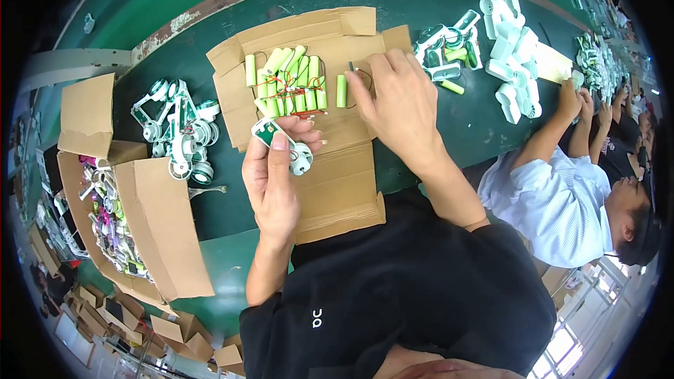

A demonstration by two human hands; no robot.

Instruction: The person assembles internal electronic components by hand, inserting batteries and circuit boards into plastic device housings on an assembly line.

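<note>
Head view, and nearest of all comes the black shirt [407, 288], with small white lettering [316, 318] printed on it. Just beyond, the left hand [272, 193] has its grip closed firmly on a white housing [265, 130], thumb on top and fingers beneath, the green board inside facing up and a rounded end jutting to the right. Over on the other side, the right hand [401, 109] hovers above the cardboard [337, 175], fingers loosely curled, the fingertips right beside a lone green cell [341, 91]; a thin wire runs close by, and whether that grip has hold of it, I cannot tell! Past the white housing sits a packed cluster of green cells [288, 84], red and dark leads tangled across them, any marking on their sleeves too small to make out. Dark green table [397, 7] all round, and left of the cardboard lies a heap of white-and-green assemblies [184, 133]. Farther left, a tall carton [161, 217] packed with white and pink pieces. Out to the right, more assemblies [449, 49] with green cells among them, then a pile of pale shells [516, 56], a pale yellow sheet [553, 64], and a co-worker in a striped shirt [547, 203], hands busy at the table.
</note>
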